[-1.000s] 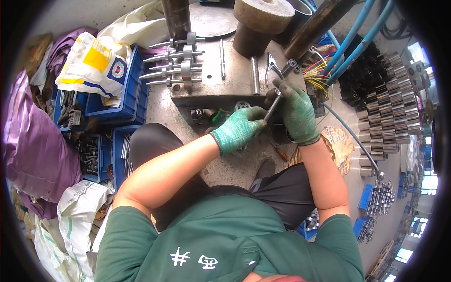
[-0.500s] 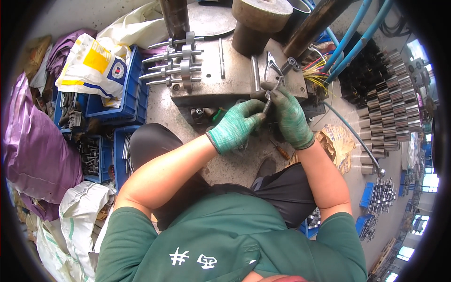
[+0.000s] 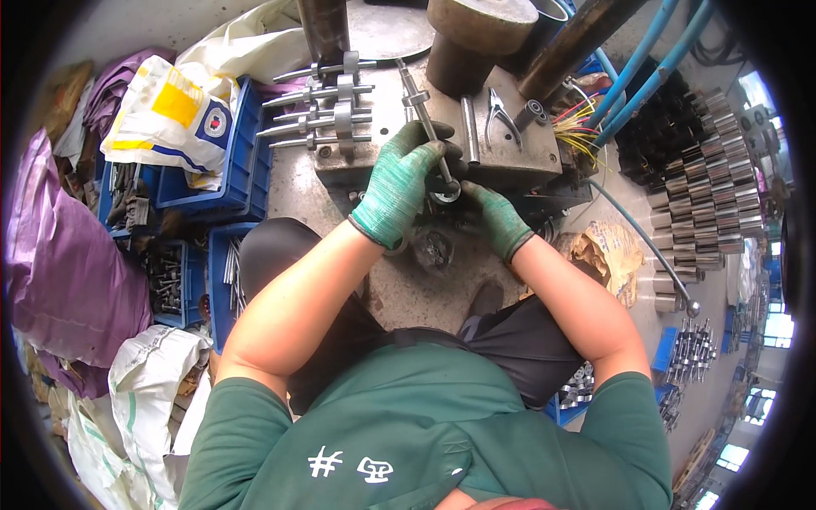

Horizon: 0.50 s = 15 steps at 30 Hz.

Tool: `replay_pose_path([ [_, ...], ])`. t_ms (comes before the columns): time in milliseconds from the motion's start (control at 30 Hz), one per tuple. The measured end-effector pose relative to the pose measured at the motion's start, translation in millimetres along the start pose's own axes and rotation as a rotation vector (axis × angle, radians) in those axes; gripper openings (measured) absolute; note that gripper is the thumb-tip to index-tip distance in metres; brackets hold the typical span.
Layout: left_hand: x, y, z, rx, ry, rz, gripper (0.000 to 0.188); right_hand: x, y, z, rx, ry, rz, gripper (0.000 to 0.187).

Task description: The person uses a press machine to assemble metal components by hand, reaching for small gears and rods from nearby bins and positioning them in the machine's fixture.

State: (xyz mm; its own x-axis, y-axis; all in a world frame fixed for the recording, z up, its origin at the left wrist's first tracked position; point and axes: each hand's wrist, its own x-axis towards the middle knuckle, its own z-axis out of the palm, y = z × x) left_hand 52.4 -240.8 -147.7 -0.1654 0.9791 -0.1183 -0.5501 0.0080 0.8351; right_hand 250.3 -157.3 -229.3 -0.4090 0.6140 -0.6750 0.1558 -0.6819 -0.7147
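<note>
My left hand, in a green glove with dark fingertips, is closed around a slim metal shaft. A collar sits on the shaft's upper part, and its lower end meets a ring-like metal piece. My gloved right hand is just right of that ring, its fingers drawn together; whatever they may grip is hidden. Both hands are at the near edge of a steel block. On the block lie pliers, a thick pin, a small bushing and several collared shafts.
A heavy press column stands behind the block. Blue bins and a purple sack are on the left. Coloured wires, a hose with a ball end, crumpled brown paper and stacked metal cylinders are on the right.
My left hand has moved up over the block and now holds the collared shaft. The right hand has lowered and turned its fingers toward the shaft's lower end.
</note>
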Motion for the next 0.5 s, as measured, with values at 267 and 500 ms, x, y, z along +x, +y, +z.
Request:
replay_pose_path([
  [267, 0.1, -1.3, -0.2, -0.021, 0.020, -0.037, 0.033, 20.7, -9.2, 3.8, 0.019, -0.266, 0.046, 0.039],
  [500, -6.9, -24.4, 5.0, 0.065, -0.030, -0.161, 0.030, 33.1, 11.1, -10.4, -1.098, -0.309, -0.133, 0.039],
])
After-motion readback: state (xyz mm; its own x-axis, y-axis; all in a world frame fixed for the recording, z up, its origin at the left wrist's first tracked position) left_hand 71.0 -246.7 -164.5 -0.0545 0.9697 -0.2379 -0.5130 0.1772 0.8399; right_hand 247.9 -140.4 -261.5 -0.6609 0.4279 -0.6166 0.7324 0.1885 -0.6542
